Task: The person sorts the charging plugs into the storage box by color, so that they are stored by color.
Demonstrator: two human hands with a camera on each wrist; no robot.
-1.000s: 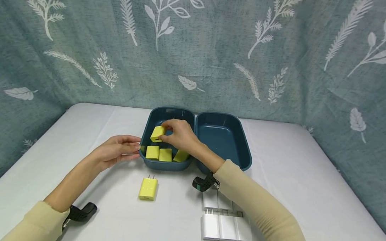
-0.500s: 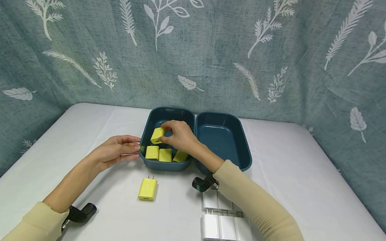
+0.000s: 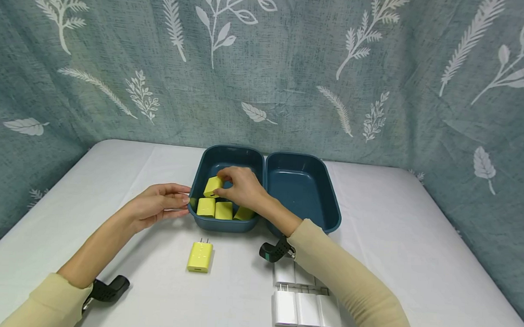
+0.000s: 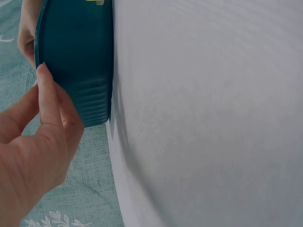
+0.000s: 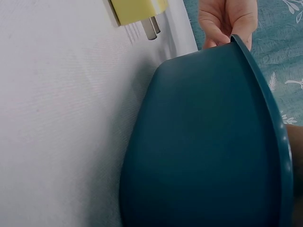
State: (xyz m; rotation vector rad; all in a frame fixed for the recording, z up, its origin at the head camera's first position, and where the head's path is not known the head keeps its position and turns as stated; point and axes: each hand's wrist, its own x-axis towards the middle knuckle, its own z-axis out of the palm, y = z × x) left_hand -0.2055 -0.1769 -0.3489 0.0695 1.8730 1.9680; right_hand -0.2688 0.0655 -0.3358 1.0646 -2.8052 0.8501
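Observation:
My right hand (image 3: pixel 243 186) reaches into the left of two dark blue bins (image 3: pixel 225 225). Its thumb and fingers pinch a yellow charger plug (image 3: pixel 211 186), held tilted above several other yellow charger plugs (image 3: pixel 206 207) along the bin's front wall. My left hand (image 3: pixel 160 203) touches the same bin's left rim with its fingertips, the fingers fairly straight. In the left wrist view this hand (image 4: pixel 42 137) is at the rim beside the ribbed outer wall. The bin wall (image 5: pixel 203 137) hides the right hand's grip in the right wrist view.
One more yellow charger plug (image 3: pixel 200 256) lies before the bins, prongs pointing away. White charger plugs (image 3: pixel 309 309) stand in rows at front right, partly under the right sleeve (image 3: pixel 349 277). The right bin (image 3: pixel 304 194) adjoins the left one. A patterned curtain (image 3: pixel 291 63) hangs behind the table.
My right hand has moved slightly toward the bin's front with the yellow charger plug, which is now just behind the front row. My left hand stays at the rim.

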